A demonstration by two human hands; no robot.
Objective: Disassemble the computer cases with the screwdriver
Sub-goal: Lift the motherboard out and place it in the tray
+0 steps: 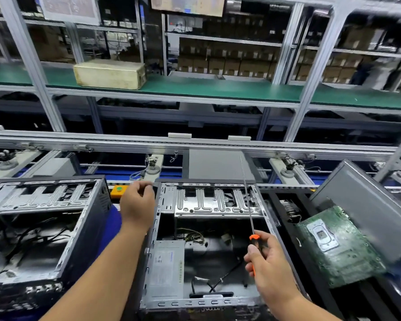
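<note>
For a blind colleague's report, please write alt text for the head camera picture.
A person's right hand holds a long screwdriver with its tip pointing up over an open computer case, while the left hand, fingers loosely curled, hovers by the case's far left corner. A second open case stands to the left, and a green circuit board lies to the right.

Bare-metal case (206,228) (matt), rubbery-handled screwdriver (250,212)

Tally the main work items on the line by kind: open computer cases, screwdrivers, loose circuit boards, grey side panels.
Open computer cases: 2, the left case and the middle case
Screwdrivers: 1, the screwdriver gripped by the right hand
Loose circuit boards: 1, the green board
Grey side panels: 1, the tilted panel
Total: 5
</note>
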